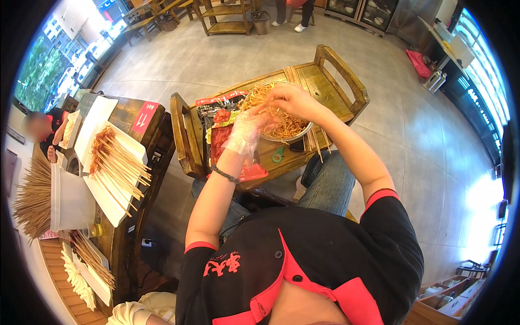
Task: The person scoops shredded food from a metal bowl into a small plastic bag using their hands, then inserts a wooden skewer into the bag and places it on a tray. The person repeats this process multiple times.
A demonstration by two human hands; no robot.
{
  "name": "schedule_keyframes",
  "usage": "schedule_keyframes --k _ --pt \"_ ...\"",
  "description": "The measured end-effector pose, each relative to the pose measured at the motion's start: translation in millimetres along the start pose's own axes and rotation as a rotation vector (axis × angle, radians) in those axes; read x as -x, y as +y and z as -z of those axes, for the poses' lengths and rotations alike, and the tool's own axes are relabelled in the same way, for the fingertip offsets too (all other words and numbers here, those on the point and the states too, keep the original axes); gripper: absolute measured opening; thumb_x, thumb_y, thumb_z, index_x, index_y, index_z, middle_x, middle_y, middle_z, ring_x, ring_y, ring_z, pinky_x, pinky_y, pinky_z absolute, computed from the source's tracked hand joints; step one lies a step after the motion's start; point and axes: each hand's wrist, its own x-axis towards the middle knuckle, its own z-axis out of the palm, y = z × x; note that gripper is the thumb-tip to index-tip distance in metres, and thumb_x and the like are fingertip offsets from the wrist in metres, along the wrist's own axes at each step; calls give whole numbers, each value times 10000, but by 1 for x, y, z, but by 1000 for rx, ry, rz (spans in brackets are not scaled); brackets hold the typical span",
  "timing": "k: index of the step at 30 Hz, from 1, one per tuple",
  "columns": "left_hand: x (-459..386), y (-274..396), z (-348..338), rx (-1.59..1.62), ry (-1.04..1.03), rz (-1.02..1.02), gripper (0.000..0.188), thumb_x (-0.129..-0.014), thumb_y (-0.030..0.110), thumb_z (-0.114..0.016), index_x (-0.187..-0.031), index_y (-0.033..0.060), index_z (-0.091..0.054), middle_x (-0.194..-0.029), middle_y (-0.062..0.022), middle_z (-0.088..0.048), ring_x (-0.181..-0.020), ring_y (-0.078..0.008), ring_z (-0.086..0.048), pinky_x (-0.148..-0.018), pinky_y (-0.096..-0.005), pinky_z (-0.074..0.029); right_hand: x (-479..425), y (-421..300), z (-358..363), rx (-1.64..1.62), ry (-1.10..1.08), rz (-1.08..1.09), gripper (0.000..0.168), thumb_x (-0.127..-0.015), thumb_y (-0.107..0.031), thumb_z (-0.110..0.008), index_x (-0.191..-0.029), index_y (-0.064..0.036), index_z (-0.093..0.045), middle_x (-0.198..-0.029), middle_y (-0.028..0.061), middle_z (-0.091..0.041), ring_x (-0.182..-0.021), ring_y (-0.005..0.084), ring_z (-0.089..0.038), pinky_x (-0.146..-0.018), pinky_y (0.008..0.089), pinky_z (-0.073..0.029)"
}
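My left hand [248, 128], in a clear plastic glove, is above a round metal bowl [300, 137] of thin orange-brown strips of food [286, 126]. Bare and bent at the fingers, my right hand [294, 98] meets the left over the bowl; what lies between the fingertips is hidden. The bowl stands on a wooden tray-like stand [315, 79] with raised end handles. Left of it lies a black and red printed food packet [205, 111], partly under my left hand. Wooden skewers [315, 142] lie beside the bowl, near a small green ring-shaped item [278, 155].
On the wooden table [126, 107] at left, loaded skewers [118, 158] lie across white trays [115, 203]. A plastic tub [73, 201] holds many bare skewers. A co-worker [55, 126] sits beyond it. At far right is a pink bag [418, 63] on the floor.
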Motion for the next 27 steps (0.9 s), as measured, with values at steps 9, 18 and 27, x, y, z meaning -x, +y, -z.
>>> schedule_keyframes --k 9,18,27 --pt "-10 -8 2 -88 22 -65 279 -905 74 -596 -1150 -55 -559 -1069 -98 -619 -907 -174 -618 -764 -293 -533 1 -9 -8 108 -103 98 231 -720 -7 -632 -950 -10 -642 -894 158 -620 -851 345 -605 -735 392 -495" --pt "-18 -10 21 62 95 -127 436 -928 21 -525 -1307 -117 -359 -1120 -195 -577 -889 -270 -646 -774 -346 -554 0 6 0 -50 -3 -162 233 -818 -40 -608 -1046 -19 -647 -953 144 -670 -891 279 -641 -793 345 -494" --pt "-20 -4 27 267 195 -196 306 -904 -62 -512 -1205 -47 -459 -1047 -190 -620 -840 -249 -657 -689 -325 -571 5 2 10 -85 -148 -354 396 -813 -146 -679 -1191 -61 -601 -1076 116 -630 -976 210 -611 -871 330 -473"
